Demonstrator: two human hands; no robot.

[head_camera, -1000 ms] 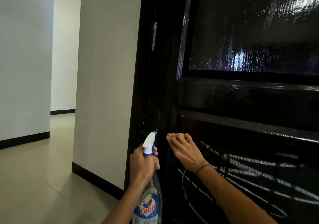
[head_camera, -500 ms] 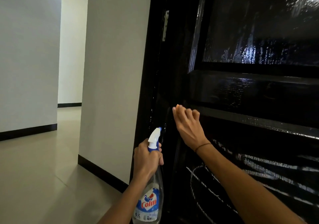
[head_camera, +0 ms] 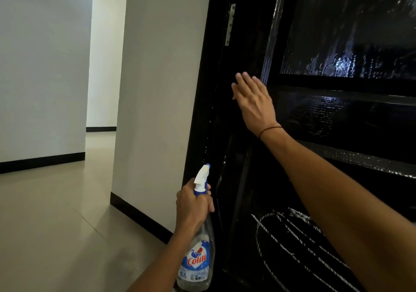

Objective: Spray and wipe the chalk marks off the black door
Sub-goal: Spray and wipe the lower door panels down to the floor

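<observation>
The glossy black door [head_camera: 342,120] fills the right side, its upper panel wet and streaked. White chalk marks [head_camera: 290,244] cover the lower panel, partly hidden behind my right forearm. My right hand [head_camera: 254,100] lies flat with straight fingers against the door's left stile, beside the middle rail. A sliver of something orange shows at its thumb edge; what lies beneath the palm is hidden. My left hand [head_camera: 193,206] grips the neck of a clear Colin spray bottle [head_camera: 197,260] with a white and blue nozzle, held upright near the door's edge.
A white wall [head_camera: 162,93] with a black skirting stands just left of the door frame. A metal hinge [head_camera: 230,24] sits high on the frame. A pale tiled corridor [head_camera: 56,224] runs off to the left.
My right hand has slid up the door's left stile from the lower panel's top to the middle rail, and its fingers have straightened. The spray bottle has stayed low in my left hand.
</observation>
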